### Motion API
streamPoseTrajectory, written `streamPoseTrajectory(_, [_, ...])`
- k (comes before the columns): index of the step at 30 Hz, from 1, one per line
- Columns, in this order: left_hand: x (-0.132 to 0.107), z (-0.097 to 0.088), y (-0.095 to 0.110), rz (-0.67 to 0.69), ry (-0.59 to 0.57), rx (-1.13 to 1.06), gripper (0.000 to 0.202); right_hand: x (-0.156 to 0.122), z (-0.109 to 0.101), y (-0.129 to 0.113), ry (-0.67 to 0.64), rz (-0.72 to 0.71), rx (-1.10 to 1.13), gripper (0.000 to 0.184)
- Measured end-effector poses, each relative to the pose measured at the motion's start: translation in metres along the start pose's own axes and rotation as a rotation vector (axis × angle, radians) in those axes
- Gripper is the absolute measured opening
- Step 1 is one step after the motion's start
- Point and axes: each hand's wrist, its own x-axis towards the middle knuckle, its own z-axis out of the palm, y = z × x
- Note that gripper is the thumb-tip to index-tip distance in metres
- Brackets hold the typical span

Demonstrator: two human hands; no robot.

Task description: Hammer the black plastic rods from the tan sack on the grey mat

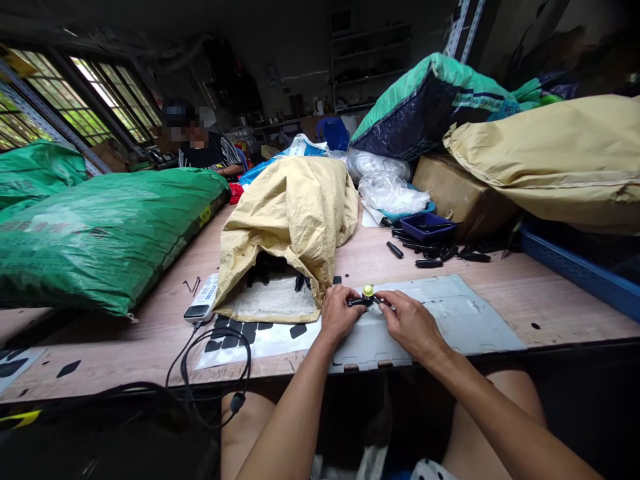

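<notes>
My left hand [339, 313] and my right hand [410, 323] meet over a grey sheet [450, 320] near the table's front edge. Both pinch a small black part [364, 301] from either side. A small yellow-green round piece [368, 290] sits on top of that part. Just left of my hands lies an open tan woven sack [293, 220] with black pieces [260, 275] showing in its mouth. A white sheet with black stickers [255, 337] lies under the sack's edge.
A big green sack [100, 233] fills the left of the wooden table [500, 280]. A blue tray [427, 227] and loose black handles [430, 253] lie at the right, by a cardboard box [460, 190] and more sacks. A white device [203, 300] with a black cable [215, 373] lies near the edge. Another person [203, 143] sits far back.
</notes>
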Motion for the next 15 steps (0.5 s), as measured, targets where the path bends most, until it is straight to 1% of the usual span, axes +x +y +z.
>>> streamPoseTrajectory(2, [0.0, 0.0, 0.0, 0.0, -0.006, 0.004, 0.018, 0.001, -0.001, 0.003, -0.007, 0.033, -0.016, 0.03])
streamPoseTrajectory(4, [0.0, -0.001, 0.0, 0.008, -0.009, 0.009, 0.019, 0.008, -0.003, 0.006, 0.022, 0.052, -0.033, 0.029])
streamPoseTrajectory(7, [-0.001, -0.001, 0.0, 0.016, -0.011, 0.016, 0.019, 0.027, -0.006, 0.013, 0.079, 0.094, -0.117, 0.03])
streamPoseTrajectory(9, [-0.001, -0.001, -0.001, 0.02, -0.011, 0.014, 0.019, 0.041, -0.005, 0.022, 0.09, 0.146, -0.212, 0.031])
streamPoseTrajectory(12, [-0.001, 0.0, -0.002, 0.03, 0.003, 0.008, 0.018, 0.058, 0.002, 0.036, 0.06, 0.2, -0.353, 0.032])
streamPoseTrajectory(15, [-0.002, 0.0, -0.002, 0.04, 0.018, 0.003, 0.016, 0.065, 0.014, 0.047, 0.043, 0.199, -0.452, 0.033])
